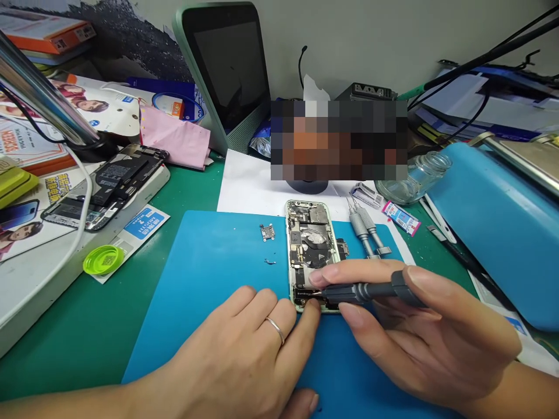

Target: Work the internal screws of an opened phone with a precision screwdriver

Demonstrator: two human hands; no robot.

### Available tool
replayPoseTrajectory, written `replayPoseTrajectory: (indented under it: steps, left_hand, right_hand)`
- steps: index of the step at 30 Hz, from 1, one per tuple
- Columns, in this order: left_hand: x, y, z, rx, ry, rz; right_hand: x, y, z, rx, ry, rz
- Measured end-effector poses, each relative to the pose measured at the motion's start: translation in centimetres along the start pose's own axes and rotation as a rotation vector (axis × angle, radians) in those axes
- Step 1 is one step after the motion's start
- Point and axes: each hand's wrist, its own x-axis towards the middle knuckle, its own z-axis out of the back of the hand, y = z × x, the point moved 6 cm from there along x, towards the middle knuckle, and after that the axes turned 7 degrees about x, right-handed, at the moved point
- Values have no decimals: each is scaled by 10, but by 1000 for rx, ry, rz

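Taking the phone (311, 247) as the centre of a dial, with twelve o'clock away from us, we judge the job well under way but unfinished. The phone lies on the blue mat (218, 256) with its inside facing up and its front off, and a round dark coil (316, 256) shows in its middle. Out of it, as far as we can judge, are a small square metal piece (267, 232) at ten o'clock and some tiny dark bits (270, 262) at nine; none is back inside. A dark connector (343, 249) sits by the edge at three, and we cannot tell whether it is attached. Left in place are the circuit board (297, 247) on the nine o'clock side and the black strip (302, 294) at six, where the tip of the screwdriver (360, 293) points. Our right hand (437, 337) grasps that screwdriver between thumb and fingers; our left hand (248, 337), reaching in from seven o'clock, grips nothing, its index fingertip pressing at the phone's six o'clock end. Whether any screw there is loose, we cannot see. Two silver tools (358, 224) lie unused at two o'clock. Well apart at ten lies a dark phone panel (116, 180); we cannot say whether it belongs to this phone.
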Motion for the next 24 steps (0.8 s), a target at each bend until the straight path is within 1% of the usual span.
replayPoseTrajectory:
  steps: [3,6,9,11,13,16,19,24]
  left_hand:
    - [-1,-1,0,12,-16,-13]
    - [-2,0,2,24,1,1]
    - [-1,0,6,54,-9,-1]
    - [0,0,9,97,-43,-11]
    - [0,1,10,129,-66,-20]
    - [1,2,8,139,-47,-32]
    - [0,1,6,138,-33,-52]
    - [-1,2,6,141,-31,-56]
  right_hand:
    - [0,2,0,34,-14,25]
    - [2,4,1,46,-44,50]
    - [5,4,1,39,-53,53]
    - [7,2,1,-7,-18,7]
    - [9,1,2,-64,53,-51]
    - [10,5,5,-96,143,-81]
    - [8,9,10,-52,134,-88]
    - [6,6,10,22,105,-132]
